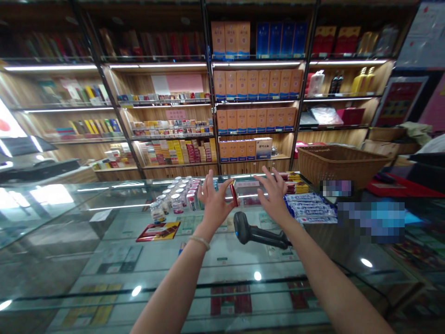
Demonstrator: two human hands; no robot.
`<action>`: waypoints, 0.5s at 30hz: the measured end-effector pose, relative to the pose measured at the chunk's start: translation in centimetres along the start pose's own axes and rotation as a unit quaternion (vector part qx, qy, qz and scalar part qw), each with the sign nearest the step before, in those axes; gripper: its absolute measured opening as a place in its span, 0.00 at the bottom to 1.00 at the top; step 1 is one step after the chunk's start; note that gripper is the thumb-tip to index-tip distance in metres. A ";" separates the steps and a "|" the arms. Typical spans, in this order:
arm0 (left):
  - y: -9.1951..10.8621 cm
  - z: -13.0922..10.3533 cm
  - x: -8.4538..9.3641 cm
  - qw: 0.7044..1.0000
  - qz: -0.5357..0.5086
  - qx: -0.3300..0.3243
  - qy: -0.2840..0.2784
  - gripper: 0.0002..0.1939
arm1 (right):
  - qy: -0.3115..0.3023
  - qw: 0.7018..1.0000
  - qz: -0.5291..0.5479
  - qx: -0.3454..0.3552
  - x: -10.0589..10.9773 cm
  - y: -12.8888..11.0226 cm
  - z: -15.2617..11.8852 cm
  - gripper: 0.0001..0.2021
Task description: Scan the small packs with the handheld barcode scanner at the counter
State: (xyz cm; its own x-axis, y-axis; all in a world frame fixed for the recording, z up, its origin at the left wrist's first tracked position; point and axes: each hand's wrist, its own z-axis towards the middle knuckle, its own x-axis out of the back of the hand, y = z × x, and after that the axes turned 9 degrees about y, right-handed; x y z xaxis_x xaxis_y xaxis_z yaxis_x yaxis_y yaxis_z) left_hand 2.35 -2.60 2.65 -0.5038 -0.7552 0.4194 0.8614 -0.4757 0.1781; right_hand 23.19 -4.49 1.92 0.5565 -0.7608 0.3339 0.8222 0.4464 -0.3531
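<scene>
My left hand [216,200] is raised above the glass counter, pinching a slim red-wrapped bar [234,194] between thumb and fingers; the bar is seen nearly edge-on. My right hand [274,192] hovers to its right with fingers spread and holds nothing. Below and between the hands lies a black barcode scanner [259,234], its handle partly behind my right forearm. A red and yellow chocolate bar [158,231] lies flat at the left. Close behind my left hand stand several small lidded jars [176,200]. A stack of red and yellow bars [295,183] is just beyond my right hand.
Blue-and-white packets [309,208] lie right of my right hand. A brown wicker basket [339,160] stands at the back right of the glass counter [208,269]. Behind, lit shelves hold orange boxes [257,83] and small cartons. Blurred patches hide items at the right.
</scene>
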 end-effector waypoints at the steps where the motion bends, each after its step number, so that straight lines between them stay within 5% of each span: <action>1: 0.1 0.0 0.1 1.000 -0.005 -0.008 -0.003 0.31 | -0.012 1.000 -0.027 0.006 -0.1 0.6 0.0 0.26; 8: 1.0 -0.7 0.1 0.997 -0.034 -0.071 -0.025 0.29 | -0.087 0.989 -0.100 0.069 -1.1 1.7 -0.7 0.41; 15: 1.3 -1.0 -0.1 0.995 -0.030 -0.086 -0.038 0.30 | -0.070 0.991 -0.085 0.081 -0.9 1.0 -0.7 0.31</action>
State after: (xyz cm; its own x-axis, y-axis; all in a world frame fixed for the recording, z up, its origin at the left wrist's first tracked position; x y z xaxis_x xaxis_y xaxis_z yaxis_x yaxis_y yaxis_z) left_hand 3.45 -3.61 2.01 -0.5415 -0.6900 0.4802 0.8028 -0.5941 0.0517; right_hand 23.39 -3.65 0.69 0.4103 -0.7636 0.4986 0.9074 0.3963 -0.1397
